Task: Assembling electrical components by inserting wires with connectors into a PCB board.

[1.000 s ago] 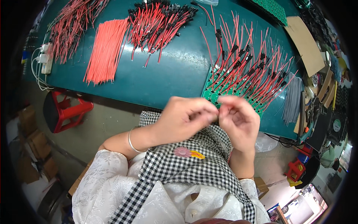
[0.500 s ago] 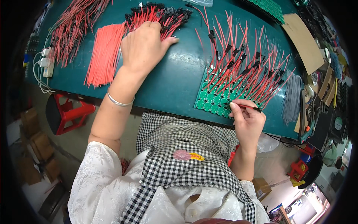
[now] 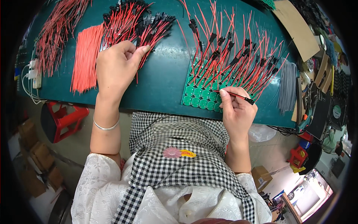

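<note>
My left hand (image 3: 118, 66) is closed, its thumb and fingers pinching the lower ends of a bunch of red-and-black connector wires (image 3: 153, 35) with black plugs. My right hand (image 3: 238, 110) pinches one connector wire (image 3: 238, 96), whose black plug points right and down past the fingers. That hand is over the near edge of a green circuit board panel (image 3: 196, 101) made up of many round pieces. Standing up from the panel are several red-and-black wires with black connectors (image 3: 231, 56), which hide its far part.
Another pile of connector wires (image 3: 125, 22) lies behind my left hand. Beside it are cut red wires (image 3: 85, 59) and a loose red wire heap (image 3: 57, 37). Grey wires (image 3: 287, 87) and cardboard (image 3: 296, 30) lie at right. A red stool (image 3: 69, 121) stands below left.
My left hand has drawn a bunch of connector wires toward me, apart from the pile. The view has shifted slightly; my right hand still holds its wire by the panel.
</note>
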